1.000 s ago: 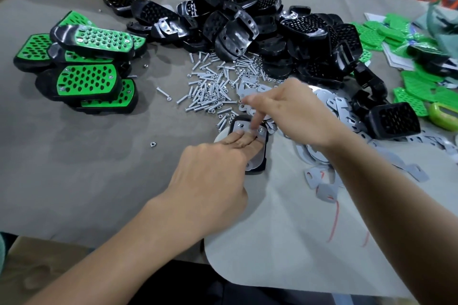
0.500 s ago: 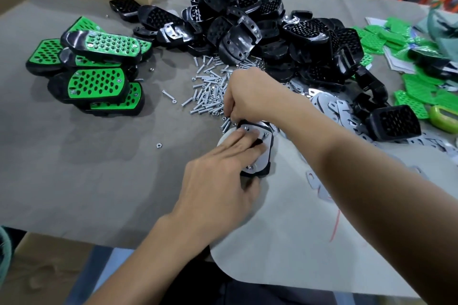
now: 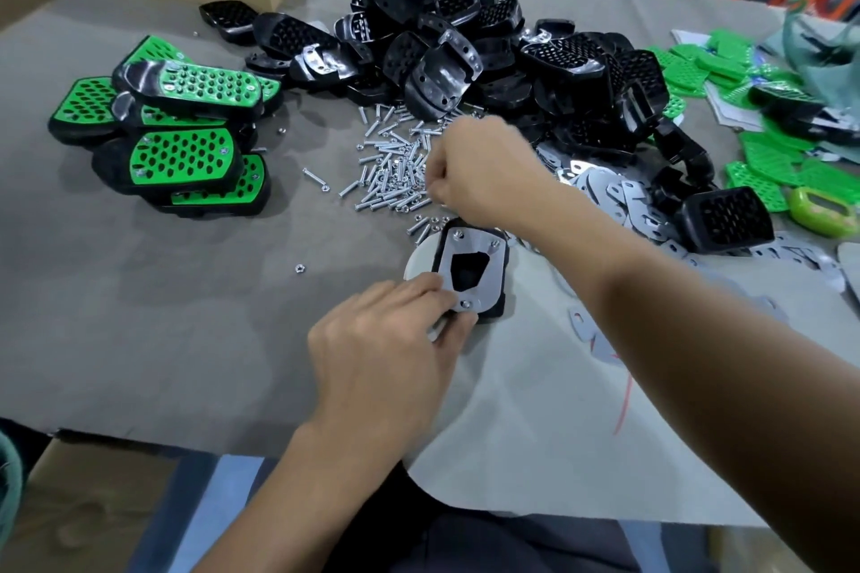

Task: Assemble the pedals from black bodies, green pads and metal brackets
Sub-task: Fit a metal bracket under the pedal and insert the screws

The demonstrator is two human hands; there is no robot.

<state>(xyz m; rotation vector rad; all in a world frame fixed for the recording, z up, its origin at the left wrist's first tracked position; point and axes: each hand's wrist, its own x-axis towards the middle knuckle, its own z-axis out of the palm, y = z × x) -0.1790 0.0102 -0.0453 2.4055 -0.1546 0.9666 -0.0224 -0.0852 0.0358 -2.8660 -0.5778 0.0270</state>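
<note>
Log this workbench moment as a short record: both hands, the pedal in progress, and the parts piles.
left hand: pinches near corner of the metal bracket
metal bracket: lies on a black body, fasteners at its corners
right hand: curled over the screw pile; contents unclear
finished pedals: stacked far left
green pads: loose, far right

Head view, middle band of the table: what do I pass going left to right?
Stack of finished green-padded pedals → loose screws → right hand → metal brackets → lone black body → lime-green object.
</note>
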